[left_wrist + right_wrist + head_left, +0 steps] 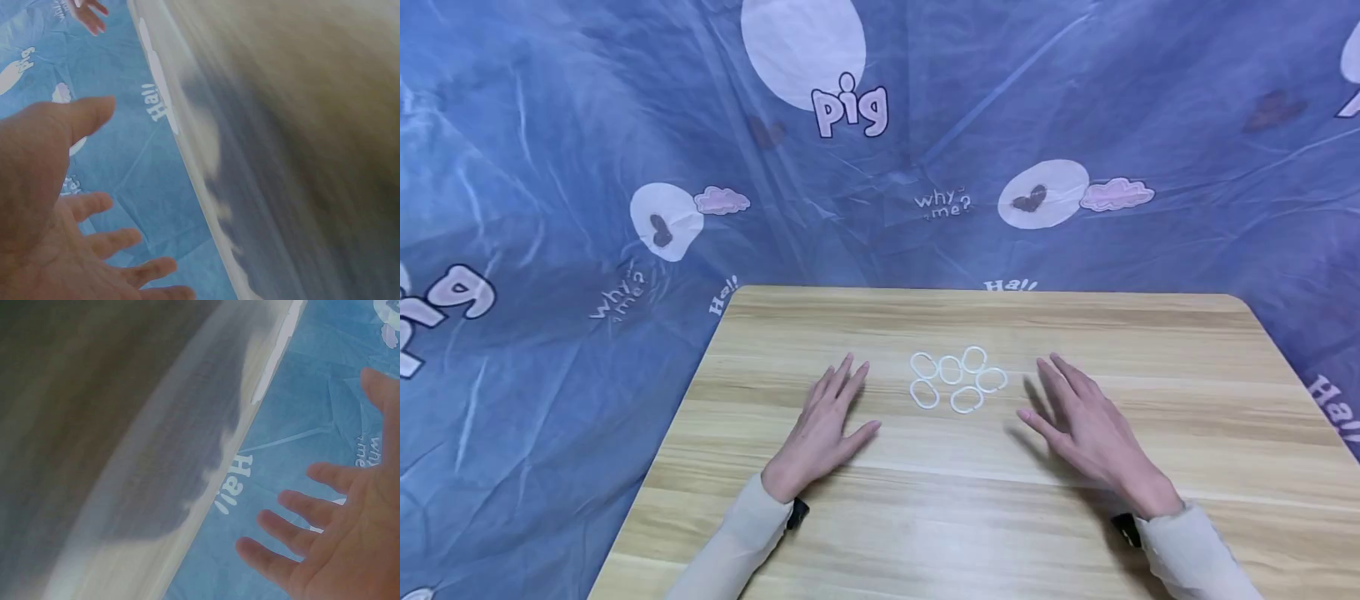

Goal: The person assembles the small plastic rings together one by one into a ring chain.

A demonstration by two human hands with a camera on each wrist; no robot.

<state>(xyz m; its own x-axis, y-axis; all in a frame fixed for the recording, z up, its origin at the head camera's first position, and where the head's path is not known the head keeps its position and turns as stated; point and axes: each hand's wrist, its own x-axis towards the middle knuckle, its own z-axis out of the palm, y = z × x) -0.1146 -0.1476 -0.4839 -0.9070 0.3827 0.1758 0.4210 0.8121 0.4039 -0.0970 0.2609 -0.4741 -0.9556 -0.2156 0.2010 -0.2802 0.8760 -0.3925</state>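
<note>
1. Left grip [817,433] and right grip [1097,432] are holding nothing, fingers spread
2. Six white rings [962,367] are lying between them on the bench [925,508]
3. Tight spacing is risking your touch nudging neighbours

The wooden table [925,533] has stripes and round far corners. A wrinkly blue cloth [880,250] hangs behind its far edge and past both sides. It shows a big word "pig" [848,108], pink clouds [1117,195] and a white "Ha!!" [1009,286] by the far edge.
</note>
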